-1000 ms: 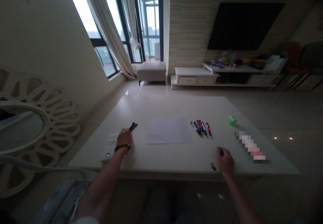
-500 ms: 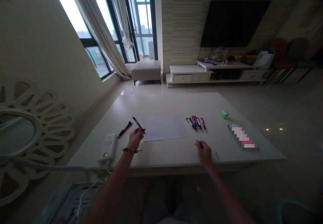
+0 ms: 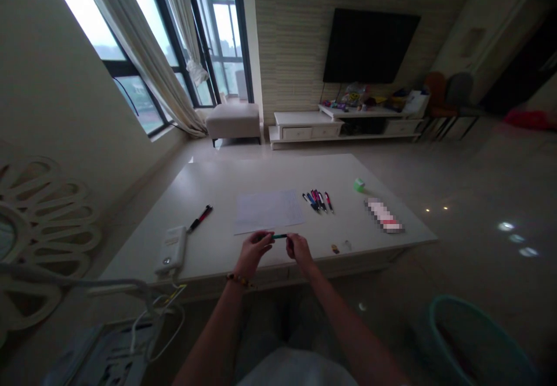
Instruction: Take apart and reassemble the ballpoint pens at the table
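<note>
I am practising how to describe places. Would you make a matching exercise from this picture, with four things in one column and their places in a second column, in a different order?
Things:
1. green-and-black pen
2. red-and-black pen
3. white power bank
4. group of pens

Places:
A. right of the sheet of paper
B. at the near left of the table
C. held between the left hand and the right hand
D. lying alone, left of the paper

Pairs: 1-C, 2-D, 3-B, 4-A

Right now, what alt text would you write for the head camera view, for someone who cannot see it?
Two bare hands, the left and the right, hold a dark green pen between them above a white table. Beyond them lie a sheet of paper and a cluster of pens, with a white power bank to the left.
</note>
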`<action>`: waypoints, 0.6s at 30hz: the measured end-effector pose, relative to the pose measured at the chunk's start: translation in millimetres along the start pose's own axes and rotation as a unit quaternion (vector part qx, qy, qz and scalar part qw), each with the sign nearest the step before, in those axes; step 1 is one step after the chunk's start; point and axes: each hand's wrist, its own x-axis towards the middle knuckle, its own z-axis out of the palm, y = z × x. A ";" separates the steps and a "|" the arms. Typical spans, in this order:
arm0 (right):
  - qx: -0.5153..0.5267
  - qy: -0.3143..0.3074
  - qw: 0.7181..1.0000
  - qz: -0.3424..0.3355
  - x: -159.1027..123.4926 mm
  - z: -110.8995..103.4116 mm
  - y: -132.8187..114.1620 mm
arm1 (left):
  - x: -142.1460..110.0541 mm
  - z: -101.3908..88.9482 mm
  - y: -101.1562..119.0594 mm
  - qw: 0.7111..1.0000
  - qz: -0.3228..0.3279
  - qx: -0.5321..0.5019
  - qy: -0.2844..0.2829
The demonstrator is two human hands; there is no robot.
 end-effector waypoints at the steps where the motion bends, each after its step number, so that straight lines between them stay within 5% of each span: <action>1: -0.011 0.000 1.000 -0.009 0.6 -3.2 0.1 | -0.5 -2.2 3.3 0.999 0.013 0.052 -0.012; 3: -0.034 -0.013 0.999 -0.024 2.2 -6.6 -0.3 | -0.6 -3.5 9.7 0.976 0.049 0.207 -0.050; 8: -0.062 0.015 0.998 -0.027 4.3 -6.5 -0.9 | 2.4 4.4 13.2 0.831 0.166 0.524 -0.085; 14: -0.092 0.107 0.989 -0.050 1.8 -3.1 3.4 | -2.8 13.1 -4.8 0.728 0.258 0.634 -0.049; 18: -0.123 0.087 0.986 -0.073 3.2 -1.9 1.3 | -13.5 19.3 -8.6 0.709 0.280 0.646 -0.026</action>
